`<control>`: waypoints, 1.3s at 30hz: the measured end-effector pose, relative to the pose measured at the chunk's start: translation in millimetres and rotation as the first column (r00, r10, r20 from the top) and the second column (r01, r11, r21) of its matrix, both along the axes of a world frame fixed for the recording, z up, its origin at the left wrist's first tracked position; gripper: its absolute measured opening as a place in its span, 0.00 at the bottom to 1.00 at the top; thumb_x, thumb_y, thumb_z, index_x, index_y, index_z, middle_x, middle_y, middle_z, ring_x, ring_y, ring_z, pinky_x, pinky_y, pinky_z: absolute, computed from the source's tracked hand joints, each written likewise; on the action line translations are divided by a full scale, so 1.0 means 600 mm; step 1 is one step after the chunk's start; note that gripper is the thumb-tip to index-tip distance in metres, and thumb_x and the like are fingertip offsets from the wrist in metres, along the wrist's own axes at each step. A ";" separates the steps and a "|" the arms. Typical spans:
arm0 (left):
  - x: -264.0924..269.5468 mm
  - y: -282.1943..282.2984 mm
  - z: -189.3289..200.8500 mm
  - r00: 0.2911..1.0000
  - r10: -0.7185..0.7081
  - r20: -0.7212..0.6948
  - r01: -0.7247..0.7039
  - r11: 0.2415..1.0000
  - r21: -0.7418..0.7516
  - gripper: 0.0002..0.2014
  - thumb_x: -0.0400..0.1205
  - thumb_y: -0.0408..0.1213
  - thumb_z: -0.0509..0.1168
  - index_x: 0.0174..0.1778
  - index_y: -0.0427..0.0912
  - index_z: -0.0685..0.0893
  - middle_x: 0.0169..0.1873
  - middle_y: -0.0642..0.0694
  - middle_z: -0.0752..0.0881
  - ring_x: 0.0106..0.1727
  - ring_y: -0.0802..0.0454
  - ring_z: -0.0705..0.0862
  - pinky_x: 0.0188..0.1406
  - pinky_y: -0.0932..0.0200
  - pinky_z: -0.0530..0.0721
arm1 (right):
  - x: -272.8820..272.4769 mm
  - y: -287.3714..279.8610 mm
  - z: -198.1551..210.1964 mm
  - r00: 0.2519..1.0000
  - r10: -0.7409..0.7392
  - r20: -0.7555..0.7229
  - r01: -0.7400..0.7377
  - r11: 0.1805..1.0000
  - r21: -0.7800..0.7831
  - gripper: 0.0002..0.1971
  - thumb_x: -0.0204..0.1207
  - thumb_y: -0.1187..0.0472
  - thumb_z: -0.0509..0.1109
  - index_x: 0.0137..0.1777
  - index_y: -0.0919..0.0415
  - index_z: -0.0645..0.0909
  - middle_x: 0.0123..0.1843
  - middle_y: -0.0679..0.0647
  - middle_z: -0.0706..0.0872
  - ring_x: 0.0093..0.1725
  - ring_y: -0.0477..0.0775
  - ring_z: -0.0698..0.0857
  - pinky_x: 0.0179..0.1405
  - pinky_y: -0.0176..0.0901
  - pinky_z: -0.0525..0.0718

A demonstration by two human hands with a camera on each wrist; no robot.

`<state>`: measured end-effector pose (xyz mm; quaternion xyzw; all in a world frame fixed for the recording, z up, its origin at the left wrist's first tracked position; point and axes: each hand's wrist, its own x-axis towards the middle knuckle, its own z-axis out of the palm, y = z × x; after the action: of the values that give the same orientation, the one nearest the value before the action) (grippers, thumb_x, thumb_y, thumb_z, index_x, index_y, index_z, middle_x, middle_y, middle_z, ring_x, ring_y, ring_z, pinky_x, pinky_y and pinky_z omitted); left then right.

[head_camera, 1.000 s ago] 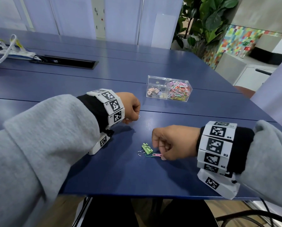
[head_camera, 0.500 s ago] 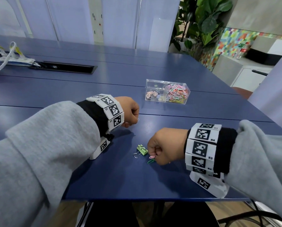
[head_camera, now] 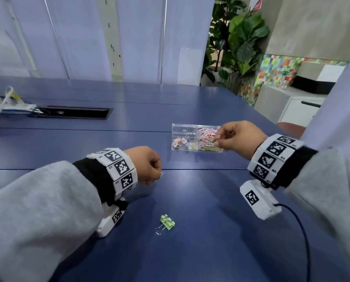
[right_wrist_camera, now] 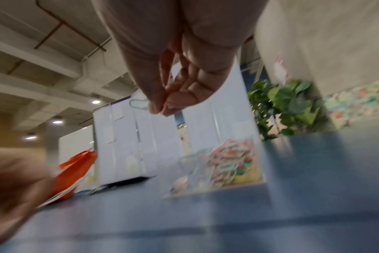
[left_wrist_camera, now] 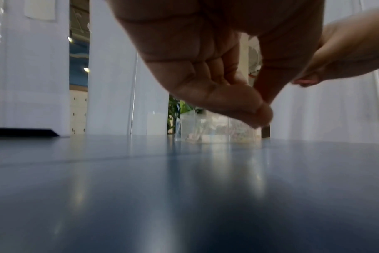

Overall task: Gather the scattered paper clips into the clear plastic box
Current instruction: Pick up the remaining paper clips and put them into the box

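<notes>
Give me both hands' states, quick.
Left hand: curled, pinching a small wire clip at the table.
Right hand: pinching paper clips over the clear plastic box.

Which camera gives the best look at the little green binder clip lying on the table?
The head view: the green binder clip lies sharp and unobstructed on the blue table, near the front edge. Neither the left wrist view nor the blurred right wrist view shows it at all.

The left hand [head_camera: 147,164] is resting curled on the tabletop, pinching something thin; the right hand [head_camera: 238,137] is hovering raised, fingertips pinching a paper clip [right_wrist_camera: 137,104].
</notes>
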<state>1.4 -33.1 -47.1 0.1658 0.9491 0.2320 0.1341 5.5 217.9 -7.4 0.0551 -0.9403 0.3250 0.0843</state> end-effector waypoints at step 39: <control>-0.096 0.155 0.084 0.964 -0.172 -0.205 0.164 0.985 -0.056 0.11 0.77 0.44 0.69 0.55 0.49 0.87 0.48 0.51 0.88 0.33 0.59 0.81 0.49 0.62 0.82 | 0.014 0.089 0.009 0.999 0.014 -0.040 -0.013 0.999 0.038 0.07 0.75 0.60 0.70 0.39 0.46 0.83 0.36 0.36 0.84 0.38 0.32 0.82 0.44 0.25 0.76</control>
<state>-56.3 59.8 3.4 0.2665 0.9447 0.1828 0.0559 13.9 271.2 -2.1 0.0695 -0.9441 0.3064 0.0998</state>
